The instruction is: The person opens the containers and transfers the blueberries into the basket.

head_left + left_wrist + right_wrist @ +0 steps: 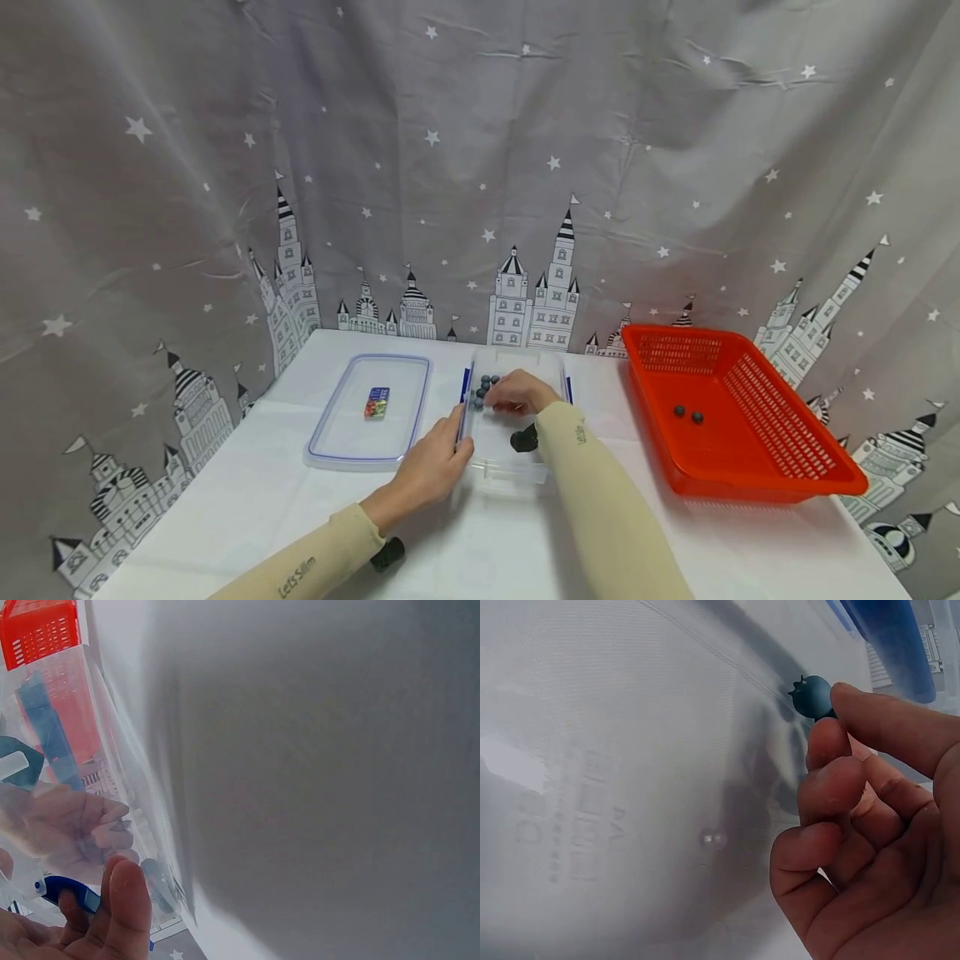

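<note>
A clear plastic container point(495, 454) with blue side latches stands in the middle of the table. Several blueberries point(483, 388) lie grouped along its left side. My left hand point(429, 461) holds the container's left wall, its fingers beside a blue latch point(71, 891) in the left wrist view. Inside the container, my right hand point(519, 392) is low over the bottom, close to the group. The right wrist view shows one blueberry point(811, 697) pinched at the tips of its thumb and index finger, the other fingers curled.
Left of the container lies a clear lid point(337, 433) with a blue seal and a small fruit-picture label point(377, 403). To the right stands a red perforated basket point(750, 458) with two blueberries point(688, 414) in it. A grey castle-print curtain point(480, 167) hangs behind the table.
</note>
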`<state>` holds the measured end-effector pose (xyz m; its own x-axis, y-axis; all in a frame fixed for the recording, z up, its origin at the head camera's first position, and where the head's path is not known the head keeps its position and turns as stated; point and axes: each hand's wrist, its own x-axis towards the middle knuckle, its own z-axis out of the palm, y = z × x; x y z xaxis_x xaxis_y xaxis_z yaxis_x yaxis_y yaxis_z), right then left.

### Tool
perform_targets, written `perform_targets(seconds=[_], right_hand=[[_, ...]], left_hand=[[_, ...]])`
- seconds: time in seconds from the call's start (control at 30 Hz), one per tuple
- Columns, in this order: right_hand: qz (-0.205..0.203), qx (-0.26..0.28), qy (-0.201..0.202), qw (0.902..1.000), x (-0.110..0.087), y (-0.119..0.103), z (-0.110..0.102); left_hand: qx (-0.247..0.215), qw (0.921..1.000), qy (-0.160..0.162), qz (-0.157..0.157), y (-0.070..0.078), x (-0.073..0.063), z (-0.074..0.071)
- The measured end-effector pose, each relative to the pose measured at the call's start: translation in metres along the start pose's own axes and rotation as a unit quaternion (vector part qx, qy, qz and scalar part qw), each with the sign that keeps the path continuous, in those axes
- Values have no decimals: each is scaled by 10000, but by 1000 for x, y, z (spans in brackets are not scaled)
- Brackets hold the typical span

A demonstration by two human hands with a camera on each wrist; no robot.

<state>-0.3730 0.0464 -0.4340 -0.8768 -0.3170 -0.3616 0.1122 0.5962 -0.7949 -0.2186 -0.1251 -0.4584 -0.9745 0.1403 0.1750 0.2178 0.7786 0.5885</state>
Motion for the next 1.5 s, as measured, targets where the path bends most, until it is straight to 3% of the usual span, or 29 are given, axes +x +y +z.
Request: perform_targets(seconds=[0.4, 0.87, 1.5], right_hand=[[-42, -191, 30, 9998, 6, 3, 6], [56, -226, 435, 9988, 10, 5, 13], [7, -321, 62, 9995, 11, 2, 5]], left_hand=[[-17, 9999, 107, -6, 0, -1, 1], [-3, 9998, 150, 106, 4, 0, 1], [49, 9999, 123, -16, 0, -1, 2]])
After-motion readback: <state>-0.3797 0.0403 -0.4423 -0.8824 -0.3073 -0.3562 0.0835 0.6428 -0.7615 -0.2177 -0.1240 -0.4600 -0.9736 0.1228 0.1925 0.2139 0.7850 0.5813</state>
